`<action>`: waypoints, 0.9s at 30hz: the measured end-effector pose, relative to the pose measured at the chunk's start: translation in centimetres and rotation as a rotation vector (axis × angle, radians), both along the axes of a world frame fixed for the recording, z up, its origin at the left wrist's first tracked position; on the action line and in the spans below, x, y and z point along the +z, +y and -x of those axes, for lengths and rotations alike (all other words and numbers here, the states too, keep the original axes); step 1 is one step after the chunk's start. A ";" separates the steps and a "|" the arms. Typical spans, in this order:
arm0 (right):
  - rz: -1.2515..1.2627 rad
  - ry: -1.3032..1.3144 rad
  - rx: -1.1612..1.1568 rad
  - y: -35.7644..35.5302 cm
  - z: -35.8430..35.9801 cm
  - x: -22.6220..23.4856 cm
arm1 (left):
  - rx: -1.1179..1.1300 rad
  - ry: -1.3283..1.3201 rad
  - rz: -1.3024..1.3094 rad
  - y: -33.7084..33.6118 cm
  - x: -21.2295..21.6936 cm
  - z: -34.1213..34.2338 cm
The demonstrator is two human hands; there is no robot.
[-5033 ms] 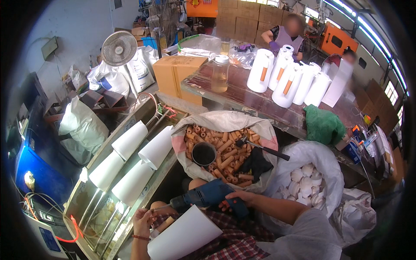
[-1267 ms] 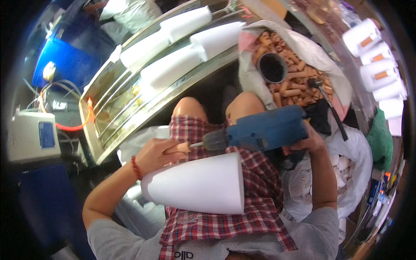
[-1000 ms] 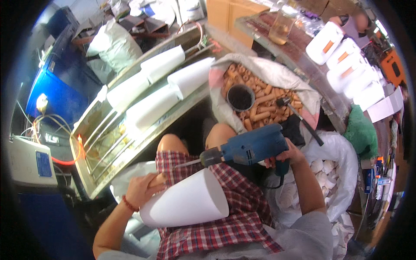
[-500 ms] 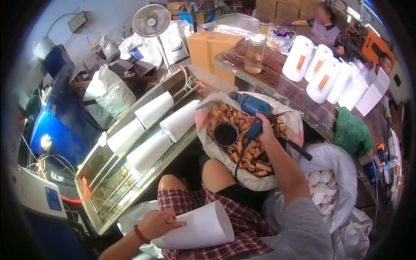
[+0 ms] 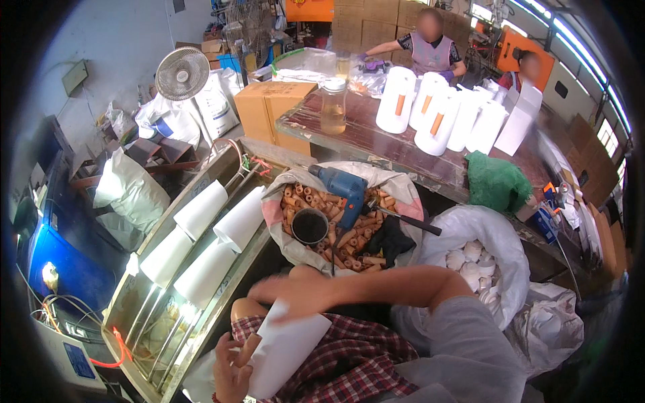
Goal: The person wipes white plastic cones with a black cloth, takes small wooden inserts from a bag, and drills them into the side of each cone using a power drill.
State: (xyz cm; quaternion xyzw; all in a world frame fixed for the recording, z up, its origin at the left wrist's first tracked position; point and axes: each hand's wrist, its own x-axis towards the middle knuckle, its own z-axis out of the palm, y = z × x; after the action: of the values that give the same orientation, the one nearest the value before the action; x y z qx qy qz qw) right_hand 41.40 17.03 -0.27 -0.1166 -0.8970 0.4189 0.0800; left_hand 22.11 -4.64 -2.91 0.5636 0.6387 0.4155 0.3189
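Note:
Across my lap lies a white tapered cylinder (image 5: 285, 359), tilted, with a short tan tubular handle (image 5: 248, 349) at its side. My left hand (image 5: 232, 373) has its fingers curled around that handle. Over the cylinder's upper part passes my right hand (image 5: 292, 295), smeared by motion; whether it touches the cylinder I cannot tell. A blue power drill (image 5: 346, 191) with a long dark shaft rests on many loose tan handles (image 5: 342, 238) in an open sack (image 5: 275, 248). Beside the drill stands a round cup of dark bits (image 5: 310, 226).
Left of me, a long wooden trough (image 5: 185, 366) holds several white cylinders (image 5: 201, 208) on metal rods. A sack of white pieces (image 5: 510, 242) stands at right. The dark table (image 5: 376, 144) bears handled white cylinders (image 5: 396, 101), a bottle (image 5: 333, 107) and green cloth (image 5: 497, 181). Two people (image 5: 430, 50) sit beyond.
My right hand has let go of the drill, leaving it on the handles, and swung left over the cylinder. My left hand has loosened around the handle. The view has turned right.

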 end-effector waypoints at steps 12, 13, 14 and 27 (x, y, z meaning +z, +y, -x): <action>-0.304 -0.058 0.138 -3.8 5.0 1.3 | 0.640 -0.235 -0.382 -4.7 -1.4 6.2; -0.391 -0.075 0.061 -1.5 2.9 2.7 | 0.618 -0.291 -0.367 -4.8 -1.6 6.1; -0.367 -0.036 0.013 0.7 0.6 4.1 | 0.605 -0.348 -0.386 -4.3 -1.7 6.1; -0.714 0.039 -1.532 15.3 -26.7 9.1 | 0.464 -0.421 -0.124 3.8 -1.0 3.0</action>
State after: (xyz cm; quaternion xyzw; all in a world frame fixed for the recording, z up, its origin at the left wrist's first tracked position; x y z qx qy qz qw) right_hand 68.06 32.30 8.81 -0.6531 -0.6469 -0.0579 0.3895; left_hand 19.09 -0.85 -3.92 0.3231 0.6437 0.6227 0.3058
